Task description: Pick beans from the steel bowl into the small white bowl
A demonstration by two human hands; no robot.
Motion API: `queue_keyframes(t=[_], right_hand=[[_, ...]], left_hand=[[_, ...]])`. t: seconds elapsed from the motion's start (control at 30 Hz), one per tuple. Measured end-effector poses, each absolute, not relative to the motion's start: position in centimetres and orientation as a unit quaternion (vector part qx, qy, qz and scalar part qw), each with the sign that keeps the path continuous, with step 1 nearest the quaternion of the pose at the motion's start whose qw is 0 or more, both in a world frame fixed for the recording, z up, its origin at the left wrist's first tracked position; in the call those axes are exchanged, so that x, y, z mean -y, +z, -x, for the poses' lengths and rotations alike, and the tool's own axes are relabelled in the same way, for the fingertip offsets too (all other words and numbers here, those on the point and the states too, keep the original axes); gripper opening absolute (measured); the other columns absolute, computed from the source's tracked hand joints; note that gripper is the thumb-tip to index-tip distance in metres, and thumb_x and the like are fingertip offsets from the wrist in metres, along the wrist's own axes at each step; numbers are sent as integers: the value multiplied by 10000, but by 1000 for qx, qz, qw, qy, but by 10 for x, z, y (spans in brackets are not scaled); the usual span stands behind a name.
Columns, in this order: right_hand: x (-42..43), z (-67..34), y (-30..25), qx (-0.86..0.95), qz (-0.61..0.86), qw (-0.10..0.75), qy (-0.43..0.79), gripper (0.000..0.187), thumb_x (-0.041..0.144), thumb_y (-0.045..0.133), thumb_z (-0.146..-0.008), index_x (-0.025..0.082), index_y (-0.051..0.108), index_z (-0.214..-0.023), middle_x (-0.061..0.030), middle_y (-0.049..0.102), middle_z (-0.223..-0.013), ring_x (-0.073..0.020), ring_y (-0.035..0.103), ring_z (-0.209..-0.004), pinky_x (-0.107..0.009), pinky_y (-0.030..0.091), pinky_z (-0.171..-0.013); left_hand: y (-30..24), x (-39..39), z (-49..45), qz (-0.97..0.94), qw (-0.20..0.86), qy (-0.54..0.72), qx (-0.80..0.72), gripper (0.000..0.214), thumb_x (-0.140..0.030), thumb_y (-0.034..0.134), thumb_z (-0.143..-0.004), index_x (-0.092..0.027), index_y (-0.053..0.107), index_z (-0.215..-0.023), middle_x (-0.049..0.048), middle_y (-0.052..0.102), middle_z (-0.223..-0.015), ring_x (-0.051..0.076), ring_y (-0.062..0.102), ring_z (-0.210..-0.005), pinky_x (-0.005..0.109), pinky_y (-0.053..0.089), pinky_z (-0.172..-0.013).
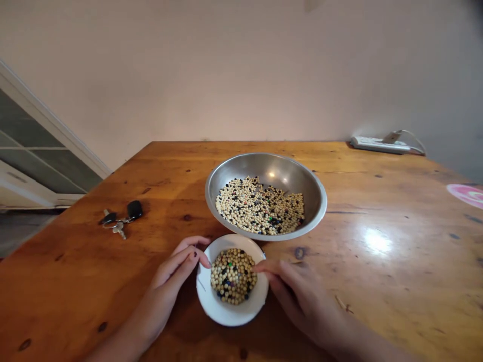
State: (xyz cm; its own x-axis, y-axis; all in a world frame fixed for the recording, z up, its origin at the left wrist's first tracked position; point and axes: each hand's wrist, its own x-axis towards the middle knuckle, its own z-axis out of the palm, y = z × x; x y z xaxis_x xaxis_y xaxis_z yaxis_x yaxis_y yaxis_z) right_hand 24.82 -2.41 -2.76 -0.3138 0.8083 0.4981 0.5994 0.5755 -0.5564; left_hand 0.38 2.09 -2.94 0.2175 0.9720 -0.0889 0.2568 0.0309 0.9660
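Observation:
A small white bowl (226, 311) sits near the table's front edge, filled with pale beads mixed with dark and coloured ones (233, 275). My left hand (177, 269) rests at the bowl's left rim, fingers curled and touching it. On the opposite rim lies my right hand (292, 289), fingertips on the edge, fingers fairly straight. Just behind stands a large steel bowl (311, 188) holding a spread of the same beads (260, 206).
A bunch of keys with a black fob (121, 217) lies at the left on the wooden table (377, 241). A white power strip (379, 145) sits at the far right edge by the wall. A pink round thing (468, 193) is at the right edge.

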Motion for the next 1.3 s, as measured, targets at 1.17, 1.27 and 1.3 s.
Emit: queue_keyframes(t=[1.17,1.27,1.3], right_hand=[[30,-254,-26,749,487,442,81,211,182,409,-925,220,616,-937,-6,731,-769,-126,681,-620,-192,509,-566],[28,-256,-26,715,522,463,49,203,217,428,-927,214,628,-893,8,715,-724,-101,613,-505,-184,470,-508],[27,-256,-26,709,528,465,46,201,224,433,-926,210,629,-883,10,707,-713,-96,592,-486,-183,460,-499]], left_hand=[[-17,-24,-10,-748,323,364,-451,348,-367,411,-910,-192,666,-750,79,609,-1130,226,544,-1038,359,402,-967],[-14,-20,-12,-790,246,372,-421,312,-295,407,-914,-200,672,-780,73,611,-1108,218,520,-1059,352,397,-961],[-13,-18,-12,-799,225,379,-410,302,-275,409,-913,-199,670,-782,73,612,-1089,216,514,-1057,347,397,-954]])
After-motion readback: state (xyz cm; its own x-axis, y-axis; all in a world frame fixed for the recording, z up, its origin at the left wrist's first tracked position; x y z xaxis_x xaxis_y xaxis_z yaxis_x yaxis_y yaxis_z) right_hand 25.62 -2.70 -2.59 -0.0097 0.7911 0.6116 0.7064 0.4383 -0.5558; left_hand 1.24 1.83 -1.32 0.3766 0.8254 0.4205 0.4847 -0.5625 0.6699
